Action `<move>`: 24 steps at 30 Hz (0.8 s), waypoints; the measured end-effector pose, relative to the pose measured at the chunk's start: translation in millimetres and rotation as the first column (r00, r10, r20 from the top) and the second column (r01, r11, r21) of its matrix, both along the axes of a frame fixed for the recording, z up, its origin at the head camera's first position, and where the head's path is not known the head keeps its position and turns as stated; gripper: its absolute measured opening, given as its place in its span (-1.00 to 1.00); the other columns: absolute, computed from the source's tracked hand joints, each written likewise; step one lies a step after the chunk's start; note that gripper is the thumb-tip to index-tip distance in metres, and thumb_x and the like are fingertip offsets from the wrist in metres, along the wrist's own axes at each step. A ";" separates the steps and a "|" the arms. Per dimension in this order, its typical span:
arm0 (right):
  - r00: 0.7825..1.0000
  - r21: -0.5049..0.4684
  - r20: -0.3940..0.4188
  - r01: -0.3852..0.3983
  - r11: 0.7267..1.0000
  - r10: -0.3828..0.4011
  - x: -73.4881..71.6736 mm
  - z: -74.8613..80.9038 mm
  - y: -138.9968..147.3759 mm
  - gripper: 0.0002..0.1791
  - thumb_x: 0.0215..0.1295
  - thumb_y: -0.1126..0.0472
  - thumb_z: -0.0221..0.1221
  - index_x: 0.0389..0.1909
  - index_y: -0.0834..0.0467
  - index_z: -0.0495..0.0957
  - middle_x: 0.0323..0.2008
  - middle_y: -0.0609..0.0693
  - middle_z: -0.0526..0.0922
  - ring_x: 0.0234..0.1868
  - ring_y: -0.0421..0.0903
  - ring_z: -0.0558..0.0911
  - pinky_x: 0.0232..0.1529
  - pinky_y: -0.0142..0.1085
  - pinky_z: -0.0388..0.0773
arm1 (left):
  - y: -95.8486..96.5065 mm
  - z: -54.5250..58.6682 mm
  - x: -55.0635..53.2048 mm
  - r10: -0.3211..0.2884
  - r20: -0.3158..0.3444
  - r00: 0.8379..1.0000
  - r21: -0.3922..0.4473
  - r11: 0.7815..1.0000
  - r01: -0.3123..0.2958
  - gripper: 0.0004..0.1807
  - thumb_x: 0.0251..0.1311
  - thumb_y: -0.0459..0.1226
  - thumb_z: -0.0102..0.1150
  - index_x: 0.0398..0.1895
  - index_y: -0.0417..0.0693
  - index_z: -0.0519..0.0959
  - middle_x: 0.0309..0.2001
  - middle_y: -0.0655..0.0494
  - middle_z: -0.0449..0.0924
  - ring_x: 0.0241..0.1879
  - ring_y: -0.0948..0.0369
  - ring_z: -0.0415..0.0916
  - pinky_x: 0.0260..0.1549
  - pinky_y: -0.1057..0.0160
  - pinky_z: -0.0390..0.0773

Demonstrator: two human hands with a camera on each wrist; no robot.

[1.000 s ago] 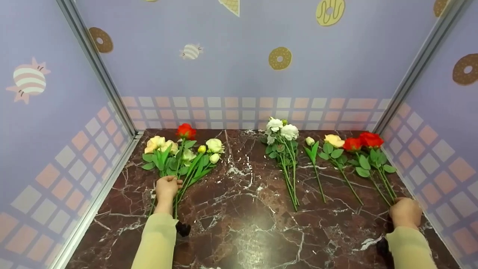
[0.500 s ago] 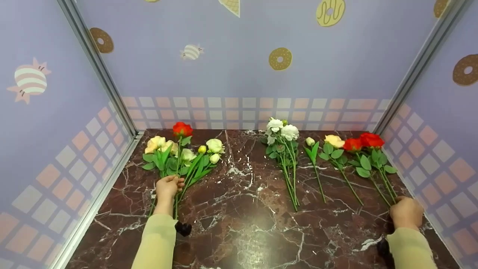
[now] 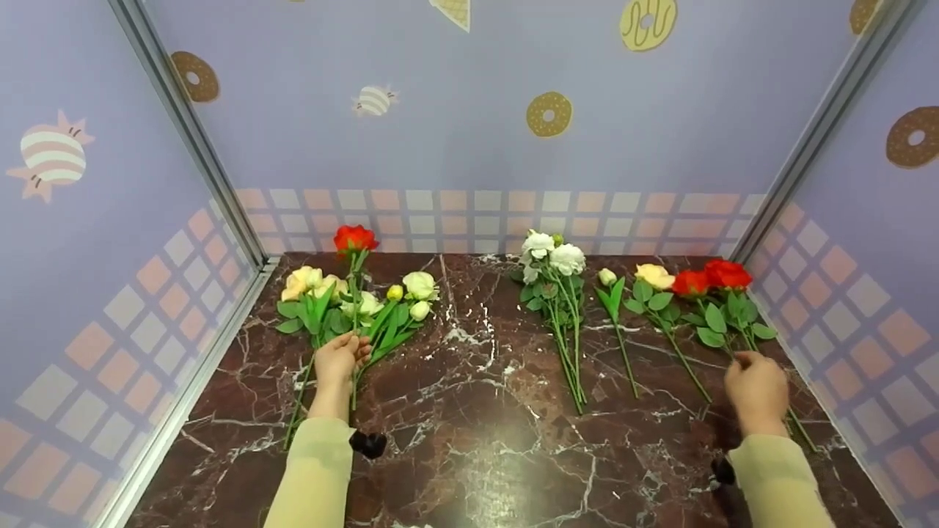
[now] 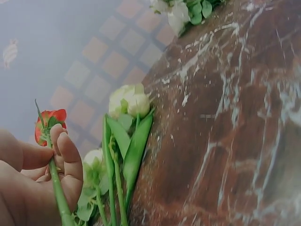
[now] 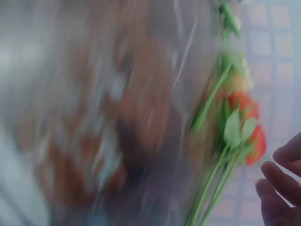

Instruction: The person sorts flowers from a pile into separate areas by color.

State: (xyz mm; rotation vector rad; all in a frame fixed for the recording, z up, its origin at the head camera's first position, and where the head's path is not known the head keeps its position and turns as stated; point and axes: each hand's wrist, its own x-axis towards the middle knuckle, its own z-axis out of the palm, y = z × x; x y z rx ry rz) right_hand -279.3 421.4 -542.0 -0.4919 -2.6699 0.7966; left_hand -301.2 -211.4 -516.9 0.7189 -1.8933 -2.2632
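My left hand pinches the green stem of a red rose between thumb and fingers. The bloom is lifted above the flowers lying on the left, and in the left wrist view the stem runs down across the palm. Cream flowers and a white-green flower lie beside that hand. On the right, my right hand hovers over the stems of two red roses. Its fingers are apart in the right wrist view, with no stem between them.
White flowers lie in a bunch right of centre on the marble-patterned table. A single white bud and a yellow rose lie between them and the red roses. Patterned panels enclose the back and both sides.
My left hand has raised the red rose and shifted slightly right. My right hand has moved left and farther from me, off the stem ends of the red roses.
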 end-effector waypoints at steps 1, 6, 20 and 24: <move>1.000 -0.007 -0.004 -0.016 1.000 0.016 -0.7 1.3 -5.8 -0.59 0.50 0.24 -0.03 0.20 0.36 0.57 0.06 0.47 0.61 -0.10 0.39 0.60 -0.16 0.19 0.55 | 2.0 0.1 -0.3 -0.002 -0.002 1.000 0.006 1.000 0.002 -0.50 0.59 -0.34 -0.08 0.50 -0.34 0.30 -0.26 0.16 0.69 -0.33 0.33 0.63 -0.22 0.36 0.70; 0.997 -0.044 -0.014 -0.082 0.996 0.081 -2.9 8.7 -39.6 -0.60 0.52 0.21 -0.01 0.19 0.30 0.61 0.03 0.41 0.68 -0.14 0.30 0.67 -0.21 0.11 0.59 | 13.6 2.1 -2.5 -0.038 -0.026 0.999 0.046 0.998 0.040 -0.52 0.59 -0.35 -0.09 0.48 -0.33 0.33 -0.16 0.10 0.68 -0.20 0.26 0.64 -0.18 0.34 0.69; 0.961 -0.106 -0.084 -0.273 0.956 0.265 1.7 12.1 -143.5 -0.73 0.45 0.26 0.15 0.03 0.25 0.71 -0.10 0.28 0.77 -0.27 0.09 0.68 -0.23 -0.11 0.61 | 63.3 15.9 -2.3 -0.144 -0.156 0.977 0.201 0.964 0.174 -0.58 0.51 -0.50 -0.09 0.36 -0.49 0.36 -0.23 0.08 0.72 -0.19 0.23 0.69 0.09 0.19 0.71; 0.937 -0.162 -0.105 -0.346 0.924 0.333 5.6 8.6 -173.8 -0.78 0.40 0.33 0.20 -0.04 0.27 0.73 -0.15 0.25 0.79 -0.34 -0.02 0.66 -0.26 -0.19 0.63 | 81.1 18.8 1.6 -0.192 -0.191 0.963 0.208 0.951 0.230 -0.63 0.50 -0.52 -0.08 0.29 -0.50 0.41 -0.21 0.04 0.77 -0.24 0.24 0.72 0.05 0.18 0.73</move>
